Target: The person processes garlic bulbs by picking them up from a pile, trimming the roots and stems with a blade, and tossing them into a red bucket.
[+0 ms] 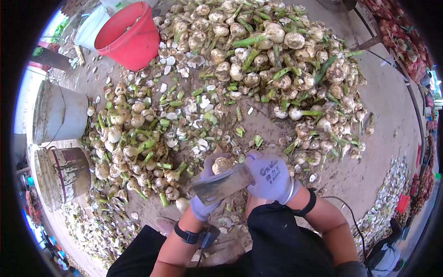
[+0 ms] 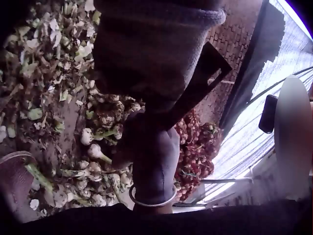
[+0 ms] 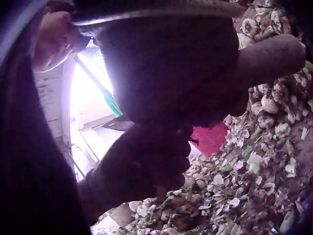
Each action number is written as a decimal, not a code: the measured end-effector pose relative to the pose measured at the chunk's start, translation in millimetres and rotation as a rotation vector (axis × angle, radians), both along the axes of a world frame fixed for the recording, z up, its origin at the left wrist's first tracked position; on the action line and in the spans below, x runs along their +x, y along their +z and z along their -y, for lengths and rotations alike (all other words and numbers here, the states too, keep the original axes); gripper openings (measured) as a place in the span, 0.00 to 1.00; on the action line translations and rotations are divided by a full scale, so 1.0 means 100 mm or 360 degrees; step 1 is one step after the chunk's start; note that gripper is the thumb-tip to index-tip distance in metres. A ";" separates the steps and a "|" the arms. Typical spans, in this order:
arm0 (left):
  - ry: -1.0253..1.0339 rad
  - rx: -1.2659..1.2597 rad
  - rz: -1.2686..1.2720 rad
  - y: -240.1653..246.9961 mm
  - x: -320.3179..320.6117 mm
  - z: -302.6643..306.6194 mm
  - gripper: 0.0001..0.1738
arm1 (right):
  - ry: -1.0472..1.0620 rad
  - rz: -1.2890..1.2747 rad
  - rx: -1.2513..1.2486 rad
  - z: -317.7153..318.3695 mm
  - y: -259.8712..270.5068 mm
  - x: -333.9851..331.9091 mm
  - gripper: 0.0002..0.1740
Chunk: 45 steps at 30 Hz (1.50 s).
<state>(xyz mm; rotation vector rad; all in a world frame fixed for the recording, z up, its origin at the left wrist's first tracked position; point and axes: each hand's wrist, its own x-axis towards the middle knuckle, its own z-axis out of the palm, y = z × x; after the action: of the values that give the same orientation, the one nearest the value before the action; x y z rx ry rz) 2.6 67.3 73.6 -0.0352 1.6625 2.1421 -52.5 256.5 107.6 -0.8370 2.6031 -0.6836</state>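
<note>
My left hand (image 1: 201, 207), in a pale thin glove, holds a garlic bulb (image 1: 222, 165) with its fingers curled about it. My right hand (image 1: 273, 179), gloved alike with printed letters on its back, grips a broad-bladed knife (image 1: 220, 184). The blade lies across in front of the left hand and hides part of it, with the bulb just beyond its upper edge. In the left wrist view, the dark blade (image 2: 208, 76) shows a slot near its end. Both hands appear as dark shapes in the right wrist view, where the bulb is hidden.
Untrimmed garlic (image 1: 295, 55) is heaped ahead, and a smaller pile of trimmed bulbs (image 1: 124, 134) lies to the left. Peelings and cut stems (image 1: 198, 113) litter the ground between. A red bucket (image 1: 131, 39) and dirty white buckets (image 1: 60, 113) stand at the left. Red net sacks (image 1: 401, 41) line the right.
</note>
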 end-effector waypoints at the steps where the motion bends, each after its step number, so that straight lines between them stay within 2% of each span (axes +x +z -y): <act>1: 0.0080 0.0187 0.0209 0.01 0.00 0.00 0.38 | -0.0005 0.0005 -0.0004 0.00 -0.01 0.02 0.26; 2: 0.0164 0.0376 0.0416 0.02 0.00 0.00 0.34 | 0.0032 -0.0002 -0.0052 0.00 -0.03 0.04 0.25; 3: 0.0165 0.0376 0.0419 0.05 0.00 0.00 0.34 | 0.0073 -0.0010 -0.0098 -0.01 -0.05 0.05 0.24; 4: 0.0153 0.0569 0.0385 0.09 0.00 0.00 0.32 | 0.0073 -0.0007 -0.0098 -0.03 -0.13 0.03 0.24; 5: 0.0138 0.0763 0.0354 0.13 0.01 0.00 0.30 | -0.0027 0.0066 0.0106 -0.07 -0.26 -0.01 0.23; 6: 0.0133 0.0770 0.0359 0.16 0.01 0.00 0.30 | -0.0128 0.0136 0.0315 -0.13 -0.41 -0.04 0.23; 7: 0.0089 0.0219 0.0251 0.18 0.01 0.02 0.30 | -0.0131 0.0135 0.0323 -0.29 -0.65 -0.06 0.23; 8: 0.0039 -0.0336 0.0140 0.19 0.02 0.05 0.30 | -0.0366 -0.0168 0.0121 -0.45 -0.87 -0.08 0.20; 9: 0.0057 -0.0336 0.0138 0.10 -0.01 0.07 0.30 | -0.0575 -0.0477 -0.0091 -0.60 -1.08 -0.09 0.18; 10: 0.0158 -0.0965 -0.0194 -0.05 -0.05 0.11 0.30 | -0.0562 -0.0482 -0.0105 -0.50 -0.92 -0.10 0.18; 11: 0.0241 -0.1572 -0.0554 -0.14 -0.13 0.12 0.30 | -0.0795 0.0104 -0.0210 -0.36 -0.60 -0.08 0.18; 12: 0.0474 -0.1514 -0.0506 -0.19 -0.18 0.08 0.28 | -0.1018 0.0673 -0.0306 -0.28 -0.41 -0.05 0.19; 13: 0.0718 -0.0960 -0.0321 -0.50 -0.15 0.06 0.24 | -0.1012 0.0908 -0.0265 -0.24 -0.47 0.02 0.32; 15: 0.0929 -0.0293 0.0245 -0.26 -0.23 -0.09 0.25 | -0.1040 0.1339 -0.0491 -0.07 -0.46 0.16 0.36; 16: 0.1075 0.0029 0.0406 -0.13 -0.26 -0.22 0.22 | -0.0966 0.1466 -0.0505 0.00 -0.64 0.23 0.33; 17: 0.1065 0.0034 0.0408 0.01 -0.26 -0.21 0.22 | -0.0978 0.1463 -0.0505 0.00 -0.82 0.24 0.33; 19: 0.1470 0.0671 0.0143 0.20 -0.28 -0.13 0.19 | -0.0351 0.0337 0.0311 -0.04 -1.18 0.16 0.28; 20: 0.1482 0.0695 0.0038 0.12 -0.24 0.14 0.17 | -0.0236 -0.0339 0.0671 -0.15 -1.32 0.08 0.25; 21: 0.1488 0.0713 -0.0067 -0.02 -0.17 0.53 0.16 | -0.0745 -0.0377 0.0170 -0.19 -1.10 -0.18 0.21; 22: 0.1672 0.0695 0.0006 -0.15 -0.12 0.83 0.15 | -0.1254 -0.0402 -0.0352 -0.20 -0.88 -0.51 0.19; 23: 0.1853 0.0673 0.0086 -0.25 -0.09 1.01 0.15 | -0.1189 -0.0577 -0.0183 -0.25 -0.86 -0.73 0.19; 24: 0.1868 0.0835 0.0081 -0.30 -0.11 1.01 0.15 | -0.1109 -0.0750 -0.0012 -0.28 -0.84 -0.94 0.19; 25: 0.1869 0.0845 0.0071 -0.27 -0.16 0.91 0.15 | -0.1105 -0.0763 -0.0014 -0.27 -0.85 -1.17 0.19; 27: 0.1639 0.0880 0.0466 -0.18 -0.20 0.52 0.14 | -0.1322 -0.0246 0.0343 -0.23 -0.92 -1.44 0.25; 28: 0.1380 0.0910 0.0553 -0.18 -0.19 0.40 0.15 | -0.1319 -0.0252 0.0341 -0.24 -1.00 -1.44 0.25; 29: 0.1383 0.0911 0.0544 -0.18 -0.19 0.29 0.15 | -0.1382 -0.0383 0.0165 -0.25 -1.09 -1.41 0.25; 30: 0.1192 0.0852 0.0558 -0.19 -0.18 0.18 0.17 | -0.1435 -0.0506 -0.0014 -0.23 -1.08 -1.35 0.24; 31: 0.1006 0.0790 0.0567 -0.21 -0.17 0.11 0.18 | -0.1464 -0.0367 -0.0135 -0.27 -1.04 -1.21 0.23; 32: 0.0894 0.0691 0.0575 -0.29 -0.15 0.07 0.20 | -0.1490 -0.0224 -0.0256 -0.21 -0.74 -1.01 0.21; 33: 0.0781 0.0590 0.0585 -0.34 -0.14 0.04 0.22 | -0.1670 0.0209 -0.0515 -0.11 -0.42 -0.77 0.19; 34: 0.0703 0.0623 0.0672 -0.33 -0.20 -0.03 0.26 | -0.1600 0.0516 -0.1136 -0.05 -0.40 -0.48 0.13; 35: 0.0724 0.0618 0.0668 -0.32 -0.28 -0.09 0.26 | -0.1518 0.0675 -0.1064 0.01 -0.39 -0.21 0.11; 36: 0.0704 0.0855 0.0779 -0.31 -0.34 -0.14 0.27 | -0.1427 0.0838 -0.0984 0.07 -0.32 0.08 0.12; 37: 0.0684 0.1089 0.0884 -0.32 -0.38 -0.14 0.29 | -0.1172 0.0909 -0.1087 0.06 -0.51 0.35 0.13; 38: 0.0715 0.1075 0.0884 -0.29 -0.39 -0.11 0.29 | -0.1071 0.1087 -0.0921 0.06 -0.51 0.35 0.20; 39: 0.0651 0.0781 0.0688 -0.23 -0.36 -0.07 0.31 | -0.0970 0.1263 -0.0750 0.03 -0.50 0.38 0.27; 40: 0.0569 0.0488 0.0499 -0.16 -0.34 -0.04 0.33 | -0.0961 0.1289 -0.0754 -0.01 -0.50 0.37 0.27; 42: 0.0464 0.0002 0.0040 -0.13 -0.31 -0.05 0.38 | -0.0903 0.0695 -0.0752 -0.08 -0.47 0.19 0.25; 43: 0.0452 0.0006 0.0045 -0.11 -0.28 -0.06 0.38 | -0.0916 0.0695 -0.0749 -0.08 -0.40 0.09 0.25; 45: 0.0288 0.0265 0.0094 -0.01 -0.21 0.01 0.40 | -0.0131 -0.0005 -0.0195 -0.07 -0.15 -0.08 0.26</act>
<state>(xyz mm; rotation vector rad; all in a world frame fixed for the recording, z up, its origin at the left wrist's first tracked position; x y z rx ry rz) -18.3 66.7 72.1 -0.2043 1.4926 2.3828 -60.3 263.1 93.1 -0.7695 2.6330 -0.8732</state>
